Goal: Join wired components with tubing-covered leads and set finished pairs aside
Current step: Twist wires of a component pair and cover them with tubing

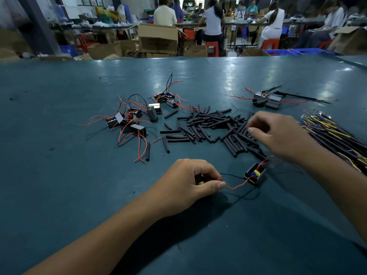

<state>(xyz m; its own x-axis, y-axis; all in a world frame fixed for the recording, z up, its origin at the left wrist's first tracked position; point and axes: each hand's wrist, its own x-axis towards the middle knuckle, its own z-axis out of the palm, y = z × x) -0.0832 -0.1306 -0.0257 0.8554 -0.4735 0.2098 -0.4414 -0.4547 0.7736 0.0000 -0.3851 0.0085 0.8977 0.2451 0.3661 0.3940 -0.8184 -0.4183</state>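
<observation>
The left hand (190, 181) curls over whatever it's pinching, so only a bit of red and yellow peeks out. The right hand (278, 133) covers part of the tubing pile (208, 126) (fingertips blurry too). The wire bundle (333, 135) runs off the right edge.

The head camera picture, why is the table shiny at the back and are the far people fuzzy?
Head view: overhead lights make pale glare on the teal table top; the seated people behind look soft and blurred; the right hand is slightly smeared.
</observation>
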